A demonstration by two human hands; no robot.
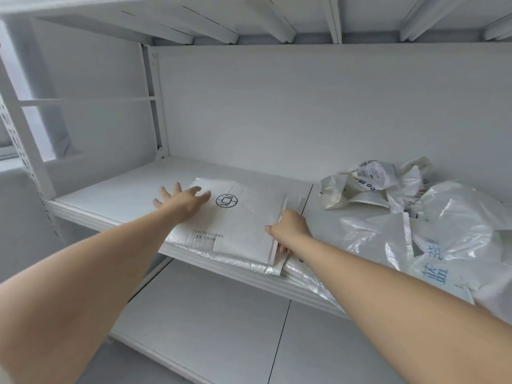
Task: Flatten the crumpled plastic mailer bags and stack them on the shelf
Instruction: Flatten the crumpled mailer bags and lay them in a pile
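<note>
Two hands: both are working on one flat mailer (243, 217) (white, with a round logo printed on it).
Left hand (182, 202): it is lying open, fingers straight and spread, pressing down on the mailer's far left corner.
Right hand (289, 231): it is curling its fingers round the mailer's right edge, thumb on top, gripping it. I cannot tell how many layers it is holding.
Between the hands: the flat mailer is spanning the gap from palm to palm, its long axis seemingly running away from the person.
Under the hands: a stack (235, 261) of flattened bags is lying beneath the mailer, its crinkled edges poking out toward the person over the lip of the shelf (110, 198).
Right of the right hand: the crumpled bags (443, 231) are sitting in a loose heap on the same shelf, apart from the stack.
Step, as a judgement: the top mailer is probably being smoothed and squared onto the stack.
Coming move, as a judgement: the heap is lying to the right hand's outer side and well apart from the left hand, so the right hand is looking the nearer one to fetch the next bag while the left is pinning the stack.
</note>
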